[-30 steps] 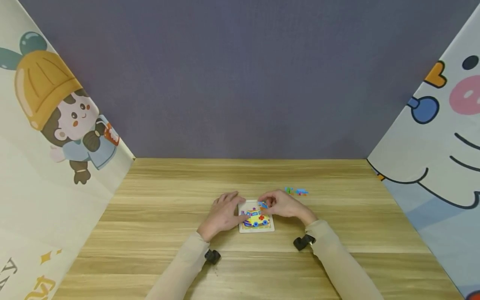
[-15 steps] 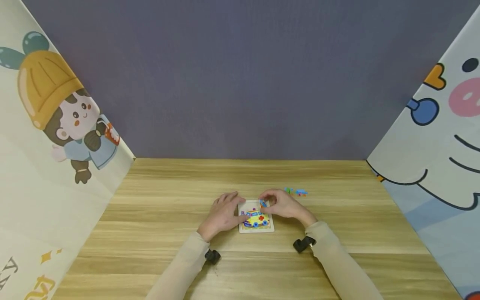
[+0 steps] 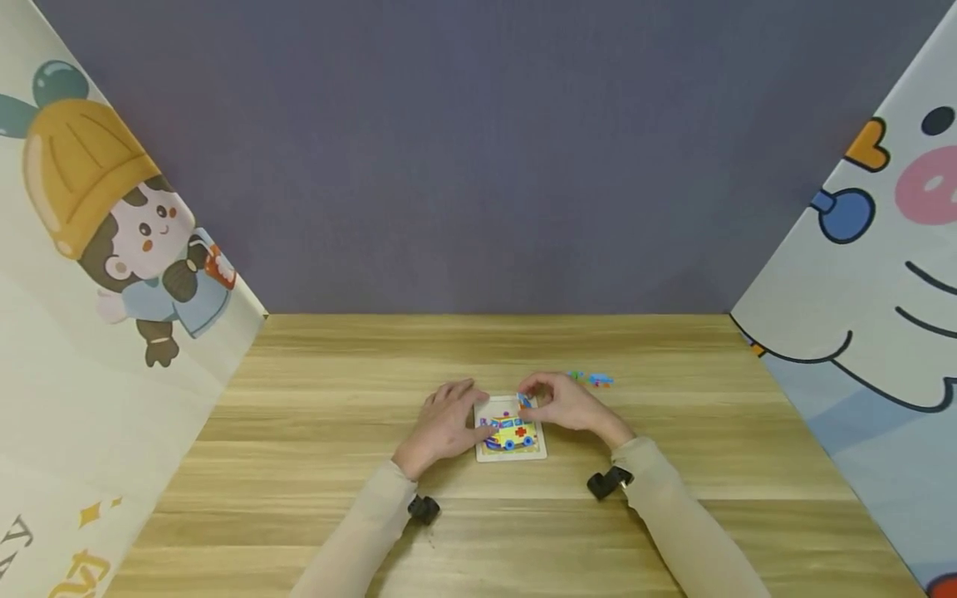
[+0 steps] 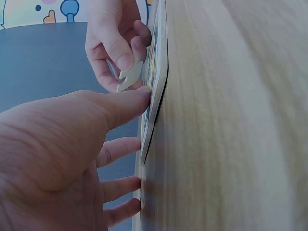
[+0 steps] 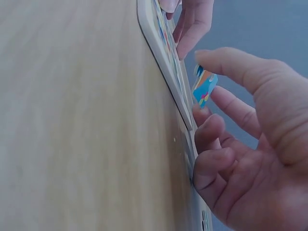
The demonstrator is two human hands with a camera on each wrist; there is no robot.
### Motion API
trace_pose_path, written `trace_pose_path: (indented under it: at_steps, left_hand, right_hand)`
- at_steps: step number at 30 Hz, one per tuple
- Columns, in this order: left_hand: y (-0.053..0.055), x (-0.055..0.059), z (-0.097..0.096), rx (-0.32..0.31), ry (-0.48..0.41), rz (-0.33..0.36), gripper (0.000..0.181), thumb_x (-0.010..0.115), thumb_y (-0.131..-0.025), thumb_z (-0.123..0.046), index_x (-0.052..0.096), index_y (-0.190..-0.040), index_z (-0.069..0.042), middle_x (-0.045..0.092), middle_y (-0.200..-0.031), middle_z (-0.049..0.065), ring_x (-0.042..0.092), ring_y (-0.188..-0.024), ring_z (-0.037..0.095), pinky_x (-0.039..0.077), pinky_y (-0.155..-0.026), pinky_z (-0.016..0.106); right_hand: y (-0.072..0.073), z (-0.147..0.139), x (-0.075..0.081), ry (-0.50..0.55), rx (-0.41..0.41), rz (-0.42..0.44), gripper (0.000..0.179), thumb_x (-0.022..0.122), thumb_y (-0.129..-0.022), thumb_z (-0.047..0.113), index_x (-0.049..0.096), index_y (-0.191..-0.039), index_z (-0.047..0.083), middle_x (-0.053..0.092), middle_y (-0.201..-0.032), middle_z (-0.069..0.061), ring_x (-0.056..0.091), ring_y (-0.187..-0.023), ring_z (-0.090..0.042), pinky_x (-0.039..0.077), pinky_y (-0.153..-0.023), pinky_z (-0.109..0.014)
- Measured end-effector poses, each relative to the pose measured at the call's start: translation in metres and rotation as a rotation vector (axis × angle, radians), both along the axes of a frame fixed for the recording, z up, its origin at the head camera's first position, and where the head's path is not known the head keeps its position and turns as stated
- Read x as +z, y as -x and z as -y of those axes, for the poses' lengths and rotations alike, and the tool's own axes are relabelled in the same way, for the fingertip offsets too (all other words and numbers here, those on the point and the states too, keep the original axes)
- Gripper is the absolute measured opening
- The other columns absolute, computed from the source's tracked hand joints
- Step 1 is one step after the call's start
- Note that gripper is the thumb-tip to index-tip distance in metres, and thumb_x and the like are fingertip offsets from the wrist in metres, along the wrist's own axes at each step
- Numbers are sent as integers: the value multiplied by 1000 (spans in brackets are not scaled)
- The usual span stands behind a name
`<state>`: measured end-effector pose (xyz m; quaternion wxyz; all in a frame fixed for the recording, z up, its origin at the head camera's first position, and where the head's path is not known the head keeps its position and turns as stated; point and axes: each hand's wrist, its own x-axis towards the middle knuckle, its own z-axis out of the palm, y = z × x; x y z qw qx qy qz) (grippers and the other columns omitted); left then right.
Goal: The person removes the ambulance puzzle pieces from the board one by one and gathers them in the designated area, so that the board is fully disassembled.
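Observation:
A small square jigsaw puzzle board (image 3: 511, 455) with a pale frame lies on the table, its assembled pieces picturing a yellow ambulance. My left hand (image 3: 444, 425) rests at the board's left side, the straight thumb (image 4: 127, 107) pressing on the face and the other fingers spread along the edge and table. Over the upper right corner, my right hand (image 3: 564, 403) pinches a puzzle piece (image 5: 205, 87) between thumb and fingers. That piece has a blue and orange print, and its pale back faces the left wrist view. It is tilted up off the board.
More loose puzzle pieces (image 3: 601, 379) lie on the table beyond the right hand, partly behind it. A grey panel (image 3: 478, 166) closes off the table's far edge, and printed cartoon panels stand at left and right.
The right hand and its puzzle piece have shifted slightly up and the piece has turned in the fingers. The left hand has stayed on the board.

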<state>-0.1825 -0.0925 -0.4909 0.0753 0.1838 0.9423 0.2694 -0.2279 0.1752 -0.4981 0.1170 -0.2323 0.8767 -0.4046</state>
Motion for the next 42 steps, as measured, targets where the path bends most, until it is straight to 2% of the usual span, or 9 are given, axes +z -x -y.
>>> trace_pose_path:
  at_steps: [9, 17, 24, 28, 32, 37, 42]
  left_hand:
    - [0, -2, -2, 0, 0, -7, 57, 74, -98, -45, 62, -146, -16, 41, -168, 20, 35, -155, 44, 25, -128, 67]
    - [-3, 0, 0, 3, -10, 4, 56, 74, -98, -43, 62, -146, -16, 41, -168, 20, 34, -155, 44, 24, -128, 68]
    - [-3, 0, 1, -3, -19, 3, 56, 74, -98, -42, 62, -146, -16, 40, -168, 20, 34, -155, 44, 23, -128, 68]
    - [-2, 0, 1, -4, -13, 0, 56, 74, -98, -43, 62, -146, -16, 40, -169, 20, 34, -155, 44, 24, -128, 67]
    - [-2, 0, 1, -7, -8, -1, 57, 73, -99, -44, 61, -147, -16, 40, -169, 20, 34, -155, 44, 24, -128, 67]
    - [-2, 0, 1, -11, -9, 3, 56, 73, -99, -43, 61, -147, -16, 40, -169, 20, 34, -156, 44, 24, -128, 67]
    - [-1, -1, 0, -10, -10, 2, 56, 73, -99, -43, 61, -147, -16, 40, -169, 20, 33, -156, 45, 24, -128, 68]
  right_hand:
    - [-3, -5, 2, 12, -41, 10, 35, 87, -89, 34, 77, -120, 20, 75, -114, 2, 60, -84, -16, 50, -68, -28]
    - [-3, -18, 0, 40, -60, 29, 36, 84, -92, 35, 78, -123, 19, 75, -119, -1, 52, -66, -12, 47, -59, -27]
    - [-3, -32, 2, 55, -80, 25, 37, 83, -94, 32, 77, -126, 15, 75, -108, -4, 42, -56, -9, 40, -53, -24]
    - [-2, -41, 2, 66, -93, 19, 39, 82, -94, 29, 76, -129, 12, 75, -109, -7, 38, -53, -8, 38, -51, -23]
    - [-1, -50, 1, 80, -114, 14, 40, 81, -94, 27, 75, -130, 10, 75, -114, -11, 39, -54, -7, 39, -51, -23]
    - [0, -63, -1, 80, -143, 15, 41, 81, -95, 27, 74, -131, 8, 74, -110, -13, 42, -58, -9, 39, -54, -24]
    - [0, -75, 0, 79, -175, 15, 39, 80, -96, 26, 74, -129, 7, 73, -119, -15, 52, -74, -16, 46, -65, -25]
